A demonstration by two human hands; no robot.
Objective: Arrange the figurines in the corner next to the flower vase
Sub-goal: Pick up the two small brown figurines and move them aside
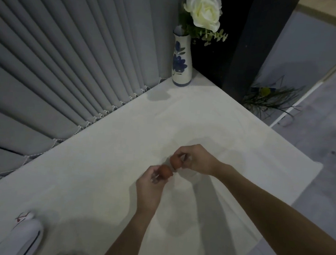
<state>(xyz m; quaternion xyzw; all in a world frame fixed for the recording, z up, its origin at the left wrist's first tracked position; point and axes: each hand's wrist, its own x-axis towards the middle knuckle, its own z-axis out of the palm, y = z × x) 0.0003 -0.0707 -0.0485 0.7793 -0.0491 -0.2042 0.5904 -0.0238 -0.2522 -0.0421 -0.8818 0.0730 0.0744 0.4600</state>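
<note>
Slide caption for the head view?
Left hand and right hand each hold a brown figurine, far from the corner vase.

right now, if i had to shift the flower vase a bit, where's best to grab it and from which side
Probably around its narrow upper body, just below the rim, coming from the open table side in front. The flower vase is tall, slim and upright, so fingers can wrap it. The curtain crowds its left and the white rose overhangs the top, ruling out a top approach.

2 reddish figurines (pixel 166 172) (pixel 175 161); 2 hands (pixel 150 188) (pixel 197 160); 1 vase (pixel 181 64); 1 white rose (pixel 204 9)
</note>
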